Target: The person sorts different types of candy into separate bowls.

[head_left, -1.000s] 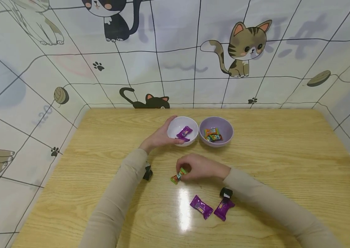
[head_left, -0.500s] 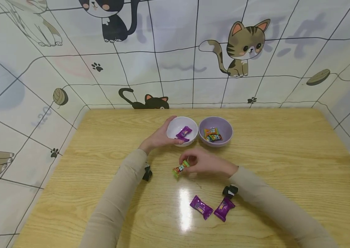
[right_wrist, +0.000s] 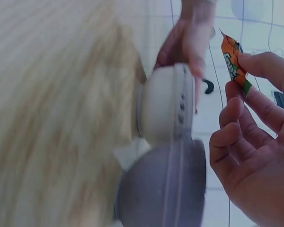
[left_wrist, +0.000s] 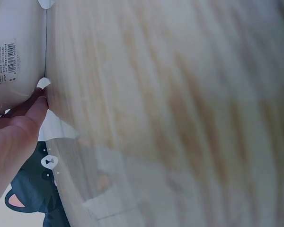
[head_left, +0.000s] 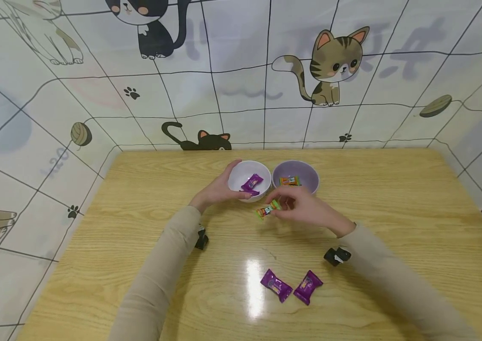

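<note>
My right hand (head_left: 304,206) pinches a small green-and-orange wrapped candy (head_left: 268,209) between thumb and fingers. In the head view it is just in front of the purple bowl (head_left: 312,174), partly covering it. The right wrist view shows the candy (right_wrist: 232,59) raised clear of both bowls. My left hand (head_left: 218,188) grips the left side of the white bowl (head_left: 234,177), its thumb at the near rim. Two purple candies (head_left: 252,182) lie in that bowl. An orange-wrapped candy (head_left: 288,181) shows in the purple bowl; others there are mostly hidden.
Two purple wrapped candies (head_left: 277,285) lie on the wooden table (head_left: 394,203) nearer me. Dark wrist cameras (head_left: 337,256) sit at both wrists. A cat-patterned wall covering (head_left: 241,94) rises behind the table edge.
My right hand has lifted the green-and-orange candy off the table and carried it right and away from me, to the purple bowl's near side. My left hand stays on the white bowl.
</note>
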Motion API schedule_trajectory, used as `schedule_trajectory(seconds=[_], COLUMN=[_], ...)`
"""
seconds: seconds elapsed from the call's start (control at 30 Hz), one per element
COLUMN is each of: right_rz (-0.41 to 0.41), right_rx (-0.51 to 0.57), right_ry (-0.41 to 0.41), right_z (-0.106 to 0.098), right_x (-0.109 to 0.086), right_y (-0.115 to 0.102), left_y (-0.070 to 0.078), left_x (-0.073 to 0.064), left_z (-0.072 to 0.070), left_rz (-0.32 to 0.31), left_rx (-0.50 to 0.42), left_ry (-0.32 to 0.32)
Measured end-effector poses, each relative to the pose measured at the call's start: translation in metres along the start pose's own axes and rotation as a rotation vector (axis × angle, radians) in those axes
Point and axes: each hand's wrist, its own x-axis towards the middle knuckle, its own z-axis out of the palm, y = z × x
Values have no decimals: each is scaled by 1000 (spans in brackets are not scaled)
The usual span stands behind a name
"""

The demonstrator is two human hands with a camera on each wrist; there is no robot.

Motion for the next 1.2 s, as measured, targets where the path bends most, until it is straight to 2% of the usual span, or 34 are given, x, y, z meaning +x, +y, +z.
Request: schedule_trajectory(seconds=[0.3, 0.6, 0.77, 0.97, 1.2], right_rz=[52, 167, 202, 253, 212], right_rx=[-67, -129, -118, -124, -131], right_ry=[166, 257, 276, 260, 265], right_z=[-31, -46, -50, -57, -59], right_x=[-9, -11, -9, -13, -29], right_y=[8, 11, 13, 22, 24], left_y=[0, 0, -1, -1, -1], left_x=[-1, 0, 0, -1, -1], left_z=[0, 0, -1, -1, -1], left_rz=[-15, -18, -6, -1, 3], left_rx=[18, 16, 0, -2, 11], left_ry=[-2, -4, -6, -5, -3])
